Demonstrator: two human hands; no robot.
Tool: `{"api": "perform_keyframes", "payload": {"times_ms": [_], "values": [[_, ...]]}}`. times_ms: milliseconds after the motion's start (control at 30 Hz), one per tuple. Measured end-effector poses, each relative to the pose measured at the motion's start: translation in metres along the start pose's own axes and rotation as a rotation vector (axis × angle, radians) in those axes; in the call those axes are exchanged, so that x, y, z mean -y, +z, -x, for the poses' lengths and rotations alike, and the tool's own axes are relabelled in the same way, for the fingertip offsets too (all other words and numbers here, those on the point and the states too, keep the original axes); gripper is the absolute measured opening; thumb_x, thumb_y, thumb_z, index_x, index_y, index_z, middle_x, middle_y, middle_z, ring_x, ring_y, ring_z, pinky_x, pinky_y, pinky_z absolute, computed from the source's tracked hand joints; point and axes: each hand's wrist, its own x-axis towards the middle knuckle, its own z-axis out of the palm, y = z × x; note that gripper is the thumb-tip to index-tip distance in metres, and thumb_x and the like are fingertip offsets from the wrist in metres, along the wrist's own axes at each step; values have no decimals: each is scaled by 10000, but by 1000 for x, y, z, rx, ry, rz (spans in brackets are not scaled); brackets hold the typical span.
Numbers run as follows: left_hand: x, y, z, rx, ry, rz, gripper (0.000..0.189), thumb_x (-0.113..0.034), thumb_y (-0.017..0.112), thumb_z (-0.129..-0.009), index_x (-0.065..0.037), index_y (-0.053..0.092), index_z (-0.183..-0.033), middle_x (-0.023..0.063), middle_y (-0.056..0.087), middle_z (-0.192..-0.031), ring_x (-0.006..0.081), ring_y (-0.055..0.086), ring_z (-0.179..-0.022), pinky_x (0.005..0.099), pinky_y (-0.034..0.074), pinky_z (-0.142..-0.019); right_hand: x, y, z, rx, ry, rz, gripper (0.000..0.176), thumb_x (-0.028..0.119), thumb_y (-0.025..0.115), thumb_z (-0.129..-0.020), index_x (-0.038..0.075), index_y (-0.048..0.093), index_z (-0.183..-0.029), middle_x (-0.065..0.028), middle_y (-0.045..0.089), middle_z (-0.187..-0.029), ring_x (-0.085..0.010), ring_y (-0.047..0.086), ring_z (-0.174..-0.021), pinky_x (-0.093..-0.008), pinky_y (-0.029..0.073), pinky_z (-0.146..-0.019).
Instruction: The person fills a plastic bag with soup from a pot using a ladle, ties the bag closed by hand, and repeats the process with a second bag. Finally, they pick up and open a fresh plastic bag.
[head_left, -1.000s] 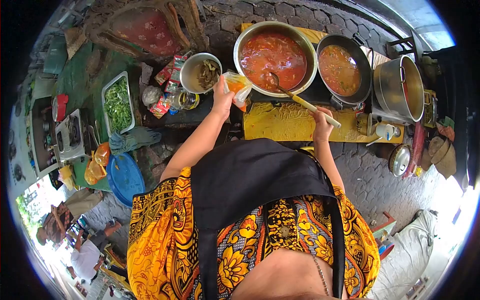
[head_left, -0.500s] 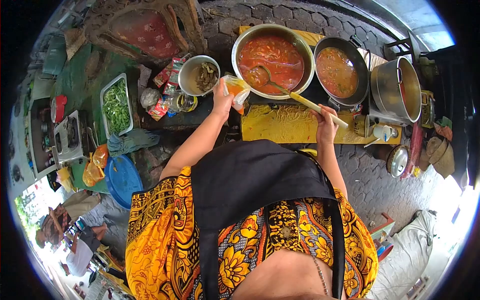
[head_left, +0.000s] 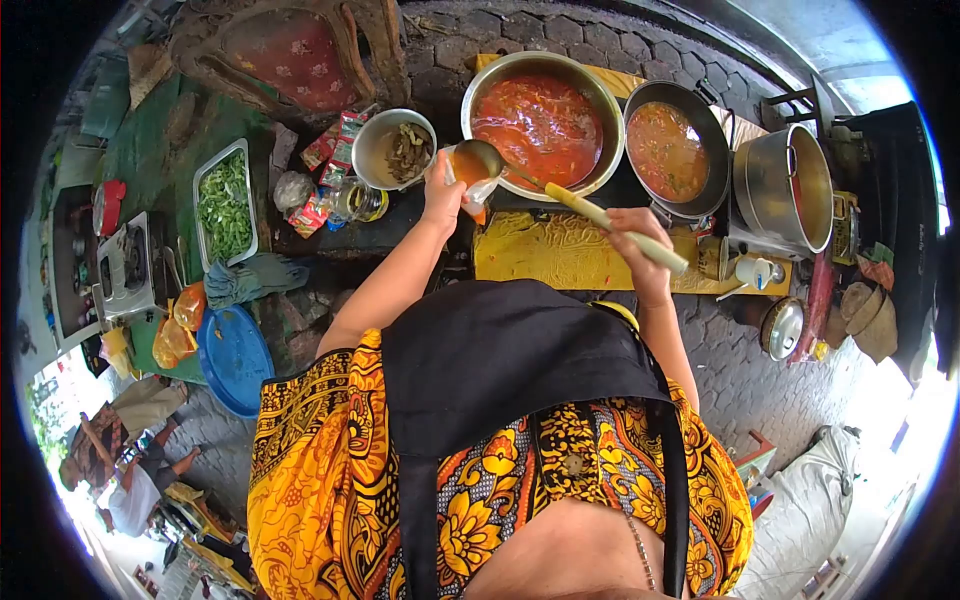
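Note:
My left hand (head_left: 446, 192) is closed round a clear plastic bag (head_left: 478, 192) with orange-red liquid showing low inside it. Fingers of my right hand (head_left: 640, 248) wrap the pale handle of a long ladle (head_left: 578, 205). The ladle's bowl, filled with orange broth, overlaps the mouth of the bag. Just behind stands a large metal basin (head_left: 612, 150) of red soup (head_left: 540, 125). Left of the bag, a metal pot (head_left: 372, 150) contains dark pieces in some liquid. A dark wok (head_left: 718, 150) of similar soup sits right of the basin.
A tall metal pot (head_left: 775, 185) stands at the right, near a white mug (head_left: 752, 271). Under my right hand lies a yellow-covered bench (head_left: 540, 250). At left are a tray of chopped greens (head_left: 228, 205), a blue round lid (head_left: 235, 365), a jar (head_left: 365, 202) and sachets (head_left: 318, 150).
The ladle has risen out of the basin and moved left, its bowl now full at the bag's mouth. My right hand has shifted slightly left and down.

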Motion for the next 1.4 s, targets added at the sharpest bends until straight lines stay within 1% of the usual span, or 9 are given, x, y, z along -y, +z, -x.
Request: {"api": "perform_keyframes", "payload": {"times_ms": [100,300,400,600,767,867,1133,1267,1400], "values": [[-6,-1,7,24,-12,54,737,94,443,-746,-105,238,-1424,41,260,-1345,142,495,-778,267,448,-580,21,10,-7,84,-103,221,108,-36,625,-697,-13,606,-801,-141,630,-880,-232,609,-871,-337,502,-750],[-18,-3,23,8,28,131,755,122,441,-702,-81,274,-1410,89,294,-1294,154,529,-782,241,454,-554,9,22,-17,-142,-3,-36,124,-61,623,-708,3,611,-814,-110,623,-839,-209,605,-817,-295,471,-766],[-27,0,31,16,33,126,740,118,434,-710,-62,267,-1409,91,297,-1274,159,531,-808,245,466,-566,-18,37,-31,-18,-158,214,160,-49,664,-714,17,628,-855,-88,626,-834,-208,599,-790,-303,466,-724],[-49,9,55,51,46,156,716,112,444,-715,-10,263,-1396,83,305,-1205,159,509,-895,244,479,-581,-37,95,-44,323,-59,598,246,126,657,-725,124,643,-971,-72,618,-836,-289,567,-789,-376,420,-707],[-52,11,61,102,57,157,709,109,446,-715,-6,269,-1392,79,314,-1199,161,491,-912,249,481,-590,-50,131,-41,345,-193,698,224,163,658,-720,137,645,-942,-62,598,-784,-285,546,-752,-354,414,-726],[-42,8,53,97,19,88,718,94,416,-750,-92,235,-1419,59,361,-1292,127,502,-754,253,437,-593,-55,136,-41,383,-138,705,139,152,649,-715,125,627,-850,-50,590,-761,-292,534,-728,-362,417,-700],[-35,9,31,77,-310,339,854,86,456,-755,-186,48,-1453,32,483,-1021,123,465,-633,261,423,-554,-55,139,-38,274,-188,806,93,131,633,-700,121,603,-787,-44,588,-748,-301,511,-690,-373,435,-614],[-31,2,28,120,-398,473,857,63,481,-773,-193,29,-1454,34,487,-1033,119,425,-624,281,393,-574,-57,140,-33,254,-164,807,112,129,637,-693,120,606,-801,-44,593,-765,-299,510,-703,-377,441,-631],[-33,-11,41,51,-486,377,661,-181,548,-857,-172,180,-1406,62,505,-917,120,428,-611,292,424,-584,-62,140,-30,234,-210,816,195,132,636,-651,137,601,-843,-31,577,-788,-311,519,-743,-375,461,-617]]}}
